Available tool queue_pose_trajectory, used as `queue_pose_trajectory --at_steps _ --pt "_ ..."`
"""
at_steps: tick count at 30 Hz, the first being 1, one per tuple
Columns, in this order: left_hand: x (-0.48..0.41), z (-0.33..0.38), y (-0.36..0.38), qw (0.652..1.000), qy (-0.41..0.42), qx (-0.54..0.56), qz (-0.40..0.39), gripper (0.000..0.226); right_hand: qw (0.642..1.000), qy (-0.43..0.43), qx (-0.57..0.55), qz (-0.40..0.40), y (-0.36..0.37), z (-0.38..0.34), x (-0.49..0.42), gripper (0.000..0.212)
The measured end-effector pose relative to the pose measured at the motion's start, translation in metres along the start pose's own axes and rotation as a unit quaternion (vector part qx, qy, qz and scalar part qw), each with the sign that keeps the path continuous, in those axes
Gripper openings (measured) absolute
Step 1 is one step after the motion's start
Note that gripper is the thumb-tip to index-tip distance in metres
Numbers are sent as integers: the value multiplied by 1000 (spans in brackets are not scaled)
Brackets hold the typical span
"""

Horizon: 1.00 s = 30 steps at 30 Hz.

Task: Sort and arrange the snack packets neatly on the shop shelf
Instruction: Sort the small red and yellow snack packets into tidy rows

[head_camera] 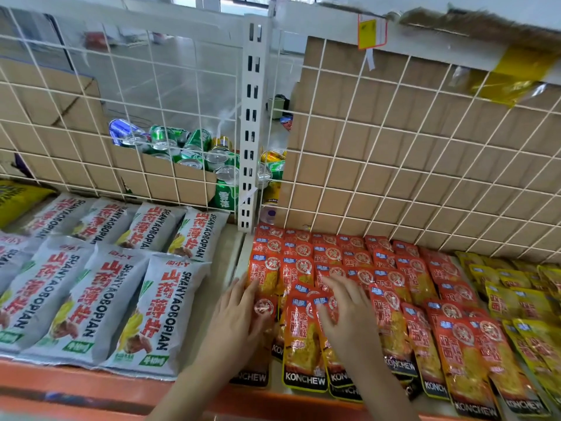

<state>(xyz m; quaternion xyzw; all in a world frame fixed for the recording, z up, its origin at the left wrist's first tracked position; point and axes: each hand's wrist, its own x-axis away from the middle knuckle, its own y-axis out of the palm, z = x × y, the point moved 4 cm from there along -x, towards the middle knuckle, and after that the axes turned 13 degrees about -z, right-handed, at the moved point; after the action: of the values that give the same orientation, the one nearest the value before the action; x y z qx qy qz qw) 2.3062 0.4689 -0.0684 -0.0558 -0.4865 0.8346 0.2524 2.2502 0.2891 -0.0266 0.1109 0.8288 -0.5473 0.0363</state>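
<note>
Just below my wrists runs the orange front edge of the shelf (76, 387). My left hand (239, 314) lies flat on the leftmost column of red snack packets (303, 347). Its fingers (250, 288) are straight and close together, pressing on a packet without curling round it. My right hand (346, 311) rests just beside it on the next columns, fingers spread and a little bent, tips touching the wrappers. It pinches nothing that I can see.

The red snack packets lie overlapped in rows from the front edge back to the wire grid (425, 183), which closes off the rear. Some of the front ones are tilted. Touching them on the right are yellow packets (522, 302) of the same shape. To the left, across a bare strip of shelf, big grey bags (151, 314) lie in two slanting rows, with a yellow bag (15, 202) at the far left.

Further back, a white slotted post (250, 147) divides the grid. Through the mesh I see a cardboard box (394, 117) behind the red snack packets and a carton of drink cans (188, 147) behind the grey bags. A yellow price tag (368, 33) hangs from the rail above.
</note>
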Motion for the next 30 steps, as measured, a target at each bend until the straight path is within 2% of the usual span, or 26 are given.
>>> queue_pose_trajectory --at_steps 3,5,7,9,11,17,30 --pt "-13 3 -1 999 19 -49 -5 86 992 -47 6 -118 11 -22 -18 46" --pt "-23 4 4 993 31 -110 -18 78 981 -49 36 -187 22 -32 -28 49" --pt "-29 6 2 991 33 -133 -15 68 972 -36 70 -219 33 -38 -35 50" --pt "-33 6 4 991 39 -130 -21 68 966 -8 92 -240 40 -38 -39 53" --pt "-33 3 8 993 41 -104 -34 72 963 12 108 -246 43 -37 -39 57" --pt "-30 5 2 991 43 -116 -49 68 962 26 119 -244 46 -36 -40 65" --pt "-31 1 5 992 46 -112 -44 68 963 81 123 -227 44 -34 -33 64"
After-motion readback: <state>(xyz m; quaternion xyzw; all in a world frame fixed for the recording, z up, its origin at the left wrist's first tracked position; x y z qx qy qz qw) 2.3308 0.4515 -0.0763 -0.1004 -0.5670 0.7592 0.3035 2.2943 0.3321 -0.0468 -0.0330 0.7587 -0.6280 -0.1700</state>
